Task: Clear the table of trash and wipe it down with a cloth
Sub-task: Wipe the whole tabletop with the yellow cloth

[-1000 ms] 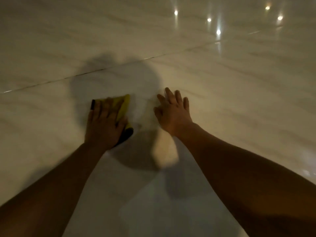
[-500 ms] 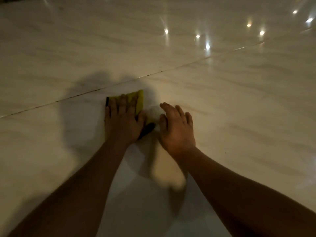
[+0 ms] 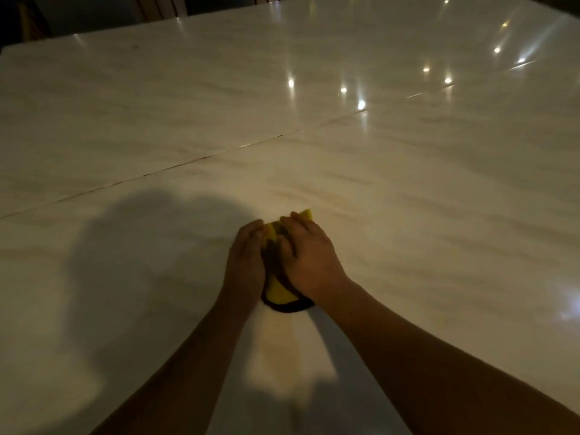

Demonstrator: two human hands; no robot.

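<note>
A yellow cloth (image 3: 279, 293) with a dark edge lies bunched on the glossy white marble table (image 3: 408, 215). My left hand (image 3: 246, 259) rests against its left side, fingers pointing away from me. My right hand (image 3: 309, 259) lies over the cloth's right part, its fingers bent onto the fabric. Most of the cloth is hidden between and beneath the two hands; only a yellow tip beyond the fingers and a fold near the wrists show.
A thin seam (image 3: 188, 161) crosses the table diagonally from lower left to upper right. The table's far edge (image 3: 157, 22) runs along the top, with dark chair backs (image 3: 157, 6) behind it. Ceiling lights glint on the surface at upper right.
The cloth has slid right with my left hand. My right hand has come onto it, so both hands now bunch it between them. The view has tilted up, showing the far edge.
</note>
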